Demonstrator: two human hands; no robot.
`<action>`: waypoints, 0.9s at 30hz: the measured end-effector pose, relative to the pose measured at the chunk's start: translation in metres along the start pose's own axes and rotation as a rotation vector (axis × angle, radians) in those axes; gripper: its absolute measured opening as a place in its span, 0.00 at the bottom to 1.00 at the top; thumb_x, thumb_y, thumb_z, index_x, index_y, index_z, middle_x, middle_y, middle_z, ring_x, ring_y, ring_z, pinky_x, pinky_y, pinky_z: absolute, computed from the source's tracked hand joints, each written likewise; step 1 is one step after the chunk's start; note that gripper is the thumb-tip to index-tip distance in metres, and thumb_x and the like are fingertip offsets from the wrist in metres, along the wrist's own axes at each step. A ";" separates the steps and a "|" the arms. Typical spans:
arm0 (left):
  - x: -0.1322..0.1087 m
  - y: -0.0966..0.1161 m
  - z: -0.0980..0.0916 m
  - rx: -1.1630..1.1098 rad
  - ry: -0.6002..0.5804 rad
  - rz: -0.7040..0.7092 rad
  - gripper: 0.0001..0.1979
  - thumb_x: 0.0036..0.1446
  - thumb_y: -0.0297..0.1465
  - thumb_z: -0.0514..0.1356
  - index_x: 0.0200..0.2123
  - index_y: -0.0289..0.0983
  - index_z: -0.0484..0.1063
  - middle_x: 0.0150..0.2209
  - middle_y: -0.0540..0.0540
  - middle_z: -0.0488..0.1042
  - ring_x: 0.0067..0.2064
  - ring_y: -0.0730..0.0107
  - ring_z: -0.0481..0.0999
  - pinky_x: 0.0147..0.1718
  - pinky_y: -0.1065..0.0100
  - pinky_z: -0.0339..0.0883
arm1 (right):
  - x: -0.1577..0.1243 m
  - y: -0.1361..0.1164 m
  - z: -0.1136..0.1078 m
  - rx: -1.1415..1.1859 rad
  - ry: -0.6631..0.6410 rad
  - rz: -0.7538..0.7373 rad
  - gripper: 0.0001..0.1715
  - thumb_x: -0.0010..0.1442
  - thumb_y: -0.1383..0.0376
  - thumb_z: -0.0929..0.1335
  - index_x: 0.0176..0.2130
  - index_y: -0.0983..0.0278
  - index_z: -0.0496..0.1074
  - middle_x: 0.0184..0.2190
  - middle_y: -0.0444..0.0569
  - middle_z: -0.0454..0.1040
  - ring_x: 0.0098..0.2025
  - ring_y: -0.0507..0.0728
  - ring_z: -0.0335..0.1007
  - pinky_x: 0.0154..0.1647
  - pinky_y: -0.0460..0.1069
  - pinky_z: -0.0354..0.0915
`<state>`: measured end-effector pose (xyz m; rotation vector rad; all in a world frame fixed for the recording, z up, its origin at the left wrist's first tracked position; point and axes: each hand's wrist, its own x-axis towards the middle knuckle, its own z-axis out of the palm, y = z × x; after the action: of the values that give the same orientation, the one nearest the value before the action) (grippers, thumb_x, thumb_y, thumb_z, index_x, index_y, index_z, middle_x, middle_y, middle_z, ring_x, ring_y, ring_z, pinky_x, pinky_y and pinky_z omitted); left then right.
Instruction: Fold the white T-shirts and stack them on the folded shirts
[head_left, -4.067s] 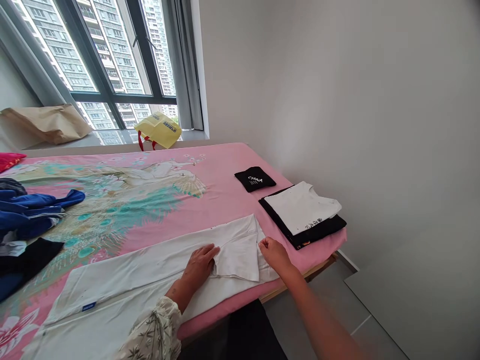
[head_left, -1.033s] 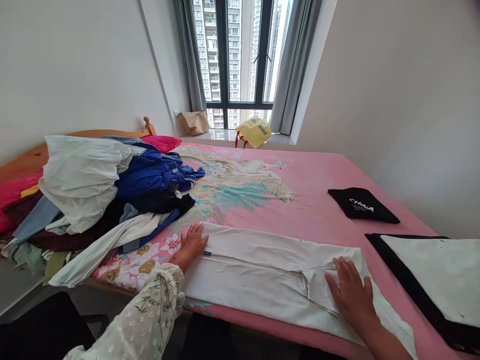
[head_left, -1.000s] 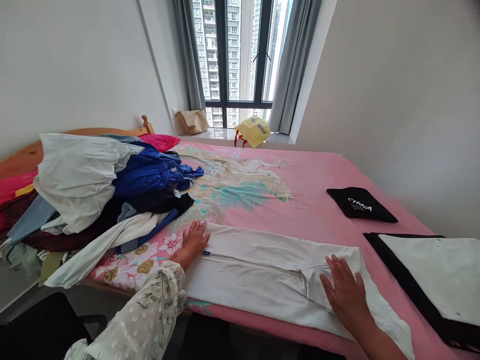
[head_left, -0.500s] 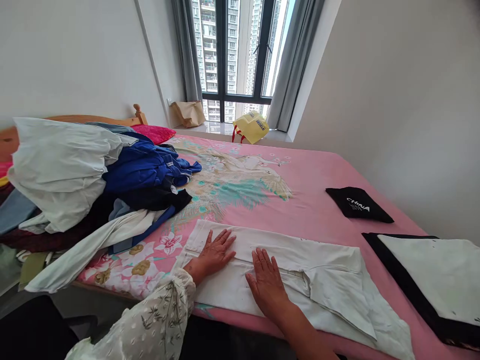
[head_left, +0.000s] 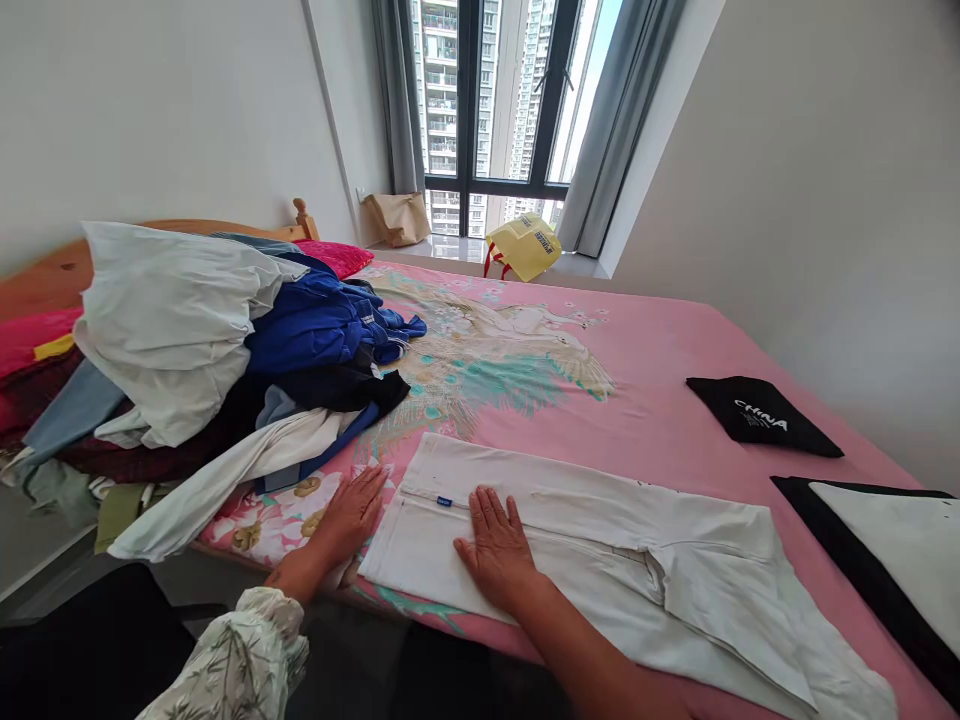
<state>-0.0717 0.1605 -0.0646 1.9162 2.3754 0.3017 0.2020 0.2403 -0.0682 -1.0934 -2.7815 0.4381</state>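
Observation:
A white shirt (head_left: 585,510) lies flat along the front of the bed, folded in lengthwise, with a sleeve-like flap (head_left: 720,590) turned over its right part. A small blue tag (head_left: 444,502) shows near its left hem. My right hand (head_left: 496,545) rests palm down on the shirt just right of the tag, fingers stretched. Beyond the hem, to the left, my left hand (head_left: 352,512) lies on or just over the flowered sheet with its fingers extended, holding nothing.
A heap of clothes, with a white garment (head_left: 172,320) and a blue garment (head_left: 315,320), covers the bed's left side. To the right lie a folded black garment (head_left: 765,415) and a black-and-white stack (head_left: 892,540). A yellow bag (head_left: 525,247) and a brown paper bag (head_left: 397,218) are by the window.
My left hand has moved left off the shirt onto the sheet, uncovering the blue tag. My right hand has shifted toward the hem. The view has turned slightly left.

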 end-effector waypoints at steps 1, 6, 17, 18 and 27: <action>-0.006 -0.005 -0.002 0.007 0.000 0.031 0.24 0.62 0.35 0.41 0.60 0.42 0.55 0.63 0.46 0.55 0.64 0.65 0.52 0.61 0.52 0.42 | 0.006 -0.008 0.001 0.011 0.010 -0.014 0.39 0.63 0.49 0.49 0.64 0.69 0.45 0.66 0.51 0.37 0.67 0.59 0.28 0.64 0.61 0.26; -0.022 -0.014 -0.013 0.046 -0.143 0.155 0.30 0.54 0.39 0.53 0.61 0.52 0.50 0.66 0.50 0.46 0.65 0.56 0.46 0.60 0.46 0.39 | 0.023 -0.030 0.004 0.046 0.049 -0.035 0.35 0.65 0.52 0.48 0.64 0.67 0.47 0.65 0.49 0.41 0.67 0.58 0.31 0.65 0.60 0.29; -0.015 -0.016 -0.016 -0.006 -0.131 0.207 0.20 0.61 0.42 0.46 0.57 0.59 0.57 0.65 0.55 0.45 0.64 0.60 0.49 0.60 0.49 0.42 | 0.023 -0.029 0.010 0.067 0.145 -0.004 0.30 0.66 0.58 0.48 0.62 0.67 0.52 0.64 0.49 0.49 0.66 0.56 0.37 0.65 0.57 0.34; -0.015 -0.015 -0.017 -0.005 -0.143 0.219 0.21 0.60 0.43 0.47 0.57 0.59 0.57 0.66 0.55 0.45 0.65 0.59 0.49 0.60 0.49 0.41 | 0.024 -0.029 0.010 0.066 0.149 -0.002 0.30 0.66 0.58 0.49 0.62 0.67 0.52 0.64 0.49 0.49 0.66 0.56 0.37 0.65 0.57 0.34; -0.017 -0.005 -0.016 -0.005 -0.115 0.220 0.24 0.58 0.35 0.50 0.59 0.55 0.55 0.66 0.52 0.46 0.65 0.58 0.47 0.60 0.47 0.34 | 0.023 -0.029 0.013 0.062 0.182 0.008 0.29 0.66 0.59 0.50 0.62 0.67 0.53 0.64 0.49 0.50 0.66 0.56 0.39 0.65 0.56 0.35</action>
<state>-0.0754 0.1416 -0.0513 2.1332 2.0952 0.2031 0.1637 0.2326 -0.0712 -1.0741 -2.5891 0.4010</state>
